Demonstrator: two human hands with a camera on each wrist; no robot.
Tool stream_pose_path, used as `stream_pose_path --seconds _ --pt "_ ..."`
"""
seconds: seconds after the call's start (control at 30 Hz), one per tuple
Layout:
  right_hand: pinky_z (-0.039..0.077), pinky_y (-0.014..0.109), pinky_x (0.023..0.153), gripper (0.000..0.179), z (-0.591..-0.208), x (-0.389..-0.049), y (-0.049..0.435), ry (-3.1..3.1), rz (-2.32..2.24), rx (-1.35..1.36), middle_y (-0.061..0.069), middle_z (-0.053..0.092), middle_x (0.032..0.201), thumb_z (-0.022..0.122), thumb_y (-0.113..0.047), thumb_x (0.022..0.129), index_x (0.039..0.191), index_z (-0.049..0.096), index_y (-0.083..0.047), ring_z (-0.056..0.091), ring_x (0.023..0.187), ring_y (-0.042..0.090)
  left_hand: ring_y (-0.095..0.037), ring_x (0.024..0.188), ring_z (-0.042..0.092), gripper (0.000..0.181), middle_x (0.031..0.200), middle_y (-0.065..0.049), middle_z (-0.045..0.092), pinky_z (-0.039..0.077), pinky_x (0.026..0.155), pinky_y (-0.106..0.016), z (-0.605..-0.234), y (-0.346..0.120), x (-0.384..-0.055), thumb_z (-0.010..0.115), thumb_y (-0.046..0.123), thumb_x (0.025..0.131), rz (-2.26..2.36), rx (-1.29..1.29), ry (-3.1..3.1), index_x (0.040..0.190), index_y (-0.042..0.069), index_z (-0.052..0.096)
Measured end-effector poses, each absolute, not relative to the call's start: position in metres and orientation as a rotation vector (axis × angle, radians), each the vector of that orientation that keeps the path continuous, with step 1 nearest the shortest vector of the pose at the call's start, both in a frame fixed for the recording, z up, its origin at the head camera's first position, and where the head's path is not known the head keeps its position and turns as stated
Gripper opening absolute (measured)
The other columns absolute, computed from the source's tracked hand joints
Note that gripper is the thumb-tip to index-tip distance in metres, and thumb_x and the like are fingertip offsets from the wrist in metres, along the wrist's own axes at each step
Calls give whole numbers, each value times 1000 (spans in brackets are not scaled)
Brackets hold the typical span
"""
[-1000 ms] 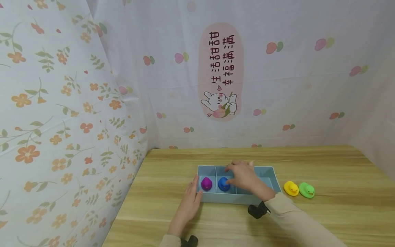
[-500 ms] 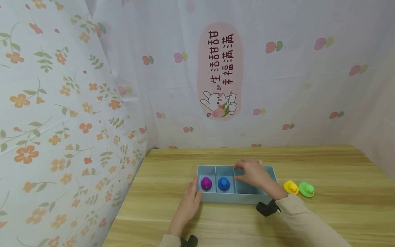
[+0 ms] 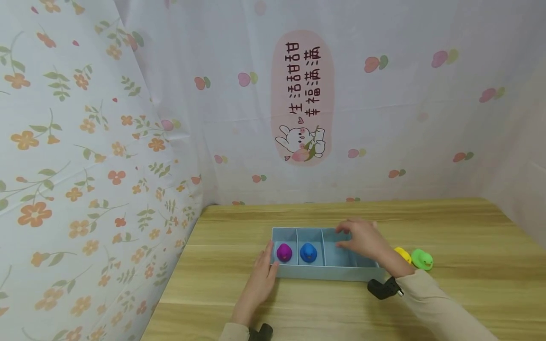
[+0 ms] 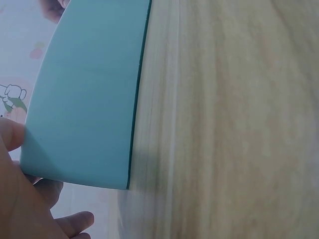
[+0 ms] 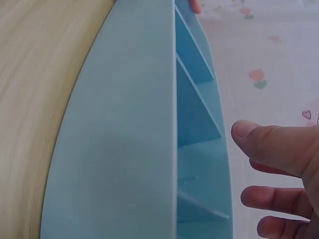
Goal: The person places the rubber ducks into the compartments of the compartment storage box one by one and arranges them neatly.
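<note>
A light blue divided box stands on the wooden table. In its leftmost compartment sits a purple rubber duck; a blue rubber duck occupies the compartment beside it. My left hand touches the box's left end with fairly straight fingers, the thumb near the front corner. Over the right part of the box hovers my right hand, thumb and fingers spread apart with nothing between them. The right wrist view shows that hand apart from the box wall. It partly hides the box's right compartments.
To the right of the box, a yellow rubber duck, partly covered by the right forearm, lies next to a green rubber duck. Patterned cloth hangs behind the table and along its left side.
My right hand has moved right, from the blue duck to over the box's right compartments, leaving the duck in place. The left hand stays at the box's left end.
</note>
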State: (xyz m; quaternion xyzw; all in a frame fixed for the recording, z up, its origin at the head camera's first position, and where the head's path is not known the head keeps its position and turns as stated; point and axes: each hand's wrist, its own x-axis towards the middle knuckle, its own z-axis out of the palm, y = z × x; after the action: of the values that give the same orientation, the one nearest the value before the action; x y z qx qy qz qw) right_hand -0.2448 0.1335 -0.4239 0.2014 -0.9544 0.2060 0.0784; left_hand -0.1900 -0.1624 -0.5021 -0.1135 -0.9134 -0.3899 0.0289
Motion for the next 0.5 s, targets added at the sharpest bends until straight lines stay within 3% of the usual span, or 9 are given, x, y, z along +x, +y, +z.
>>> stream_pose_path --seconds 0.5 --pt "32 45 70 27 -428 -239 150 -2835 605 580 0 64 85 82 -26 72 95 72 -15 60 83 22 -46 141 23 55 156 -16 27 22 112 -62 -500 -161 -189 38 21 103 -1203 -337 -2826 153 9 18"
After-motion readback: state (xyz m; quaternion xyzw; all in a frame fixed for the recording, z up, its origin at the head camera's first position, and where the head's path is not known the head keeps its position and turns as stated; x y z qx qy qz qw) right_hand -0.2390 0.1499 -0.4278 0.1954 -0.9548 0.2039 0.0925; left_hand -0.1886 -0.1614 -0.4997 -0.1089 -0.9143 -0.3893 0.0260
